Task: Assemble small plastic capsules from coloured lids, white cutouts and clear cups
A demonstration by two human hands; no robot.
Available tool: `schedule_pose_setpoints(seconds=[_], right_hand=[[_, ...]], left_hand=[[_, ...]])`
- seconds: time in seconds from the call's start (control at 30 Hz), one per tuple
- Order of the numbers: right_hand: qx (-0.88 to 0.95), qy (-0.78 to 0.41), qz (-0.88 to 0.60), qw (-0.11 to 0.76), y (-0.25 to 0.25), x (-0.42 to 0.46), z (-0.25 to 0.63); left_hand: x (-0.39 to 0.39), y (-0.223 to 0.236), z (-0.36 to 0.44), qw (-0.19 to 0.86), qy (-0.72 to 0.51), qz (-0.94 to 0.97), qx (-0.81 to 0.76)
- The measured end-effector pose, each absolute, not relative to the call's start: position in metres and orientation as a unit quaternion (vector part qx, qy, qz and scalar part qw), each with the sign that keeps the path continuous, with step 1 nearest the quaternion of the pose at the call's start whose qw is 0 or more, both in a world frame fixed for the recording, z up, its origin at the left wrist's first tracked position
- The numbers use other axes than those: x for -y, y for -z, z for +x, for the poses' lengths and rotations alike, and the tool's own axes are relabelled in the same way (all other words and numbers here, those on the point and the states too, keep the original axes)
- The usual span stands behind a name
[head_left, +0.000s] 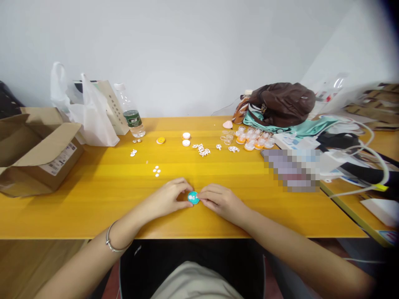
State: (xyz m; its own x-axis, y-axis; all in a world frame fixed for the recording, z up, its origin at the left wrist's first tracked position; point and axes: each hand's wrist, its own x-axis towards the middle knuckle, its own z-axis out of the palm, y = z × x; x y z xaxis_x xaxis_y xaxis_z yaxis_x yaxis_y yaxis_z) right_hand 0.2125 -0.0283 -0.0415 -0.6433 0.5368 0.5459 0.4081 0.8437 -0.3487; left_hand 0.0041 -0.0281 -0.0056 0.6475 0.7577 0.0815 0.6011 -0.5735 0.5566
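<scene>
The blue disc [193, 198] sits low over the near part of the yellow bench [102, 203], between the 2 hands, with small white pieces on its face. The left hand [173, 197] holds the disc by its left side, thumb and forefinger curved around the edge with the disc between them. A metal bracelet [108, 241] circles the left wrist. The right hand [222, 203] is at the disc's right edge, its fingers bunched narrow with the tips over the rim; I cannot tell whether they are closed on anything.

To the left of the disc and a little farther back lie 4 small white dots [158, 171], set apart from each other. Farther back on that side are a few white rounds [133, 153] and a yellow round piece [161, 140]. Straight back from the disc, 2 white round pieces [186, 143] stand near a scatter of white cut-out pieces [201, 148]. Back and to the right of the disc are clear rings [228, 140] and a cluster of orange-and-clear pieces [259, 144].

Well to the left of the disc is an open cardboard box [59, 145]; back and left stands a water bottle [133, 118]. Well back and right of the disc, a brown bag [283, 104] rests on a green cloth [314, 126].
</scene>
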Motion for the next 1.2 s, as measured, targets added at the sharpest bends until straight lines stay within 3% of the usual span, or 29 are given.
schedule_pose_setpoints(seconds=[0.3,0.77,0.93,1.2], right_hand=[[0.931,-0.009,-0.229,0.284,0.0404,0.0303,0.2163],[0.93,-0.024,-0.251,0.266,0.0392,0.0328,0.2125],[0.909,-0.111,-0.264,0.302,0.0391,0.0324,0.2128],[0.756,-0.393,-0.373,0.367,0.0383,0.0283,0.2098]], left_hand=[[0.028,0.0044,0.0039,0.262,-0.158,0.871,-0.384],[0.028,0.0056,0.0026,0.27,-0.16,0.87,-0.381],[0.028,0.0058,0.0027,0.279,-0.158,0.867,-0.38],[0.0308,0.0023,0.0034,0.261,-0.19,0.877,-0.356]])
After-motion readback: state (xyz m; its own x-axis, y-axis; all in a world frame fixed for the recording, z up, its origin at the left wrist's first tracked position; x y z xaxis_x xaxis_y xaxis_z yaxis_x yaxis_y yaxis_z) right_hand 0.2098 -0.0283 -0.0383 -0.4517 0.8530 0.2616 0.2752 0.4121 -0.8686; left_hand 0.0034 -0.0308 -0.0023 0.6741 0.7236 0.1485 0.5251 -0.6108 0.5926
